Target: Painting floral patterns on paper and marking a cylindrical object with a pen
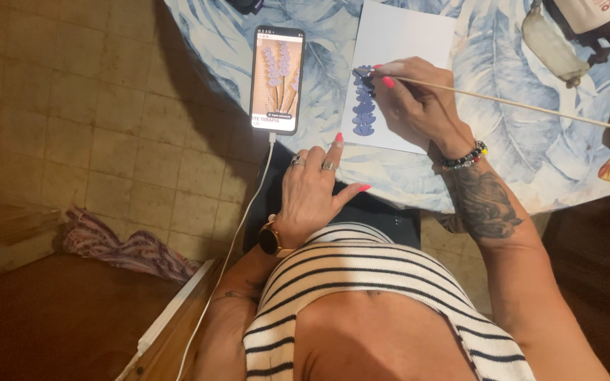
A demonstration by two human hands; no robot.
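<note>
Stick tip on the purple petals, upper middle of the frame.

Your right hand [418,106] pinches a thin wooden stick [503,101], its long axis running out to the right edge, tip seemingly touching the purple petal column [364,102] on the white card [407,35]. Your left hand [315,187] lies lower, fingers loosely spread, holding nothing, forefinger near the card's bottom edge.

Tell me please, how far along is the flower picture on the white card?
Done: a column of purple petals lies on the white card. In hand: the right hand works its top with a thin wooden stick; the left hand steadies the card's edge. Left: no stem shows, unlike the phone picture.
</note>
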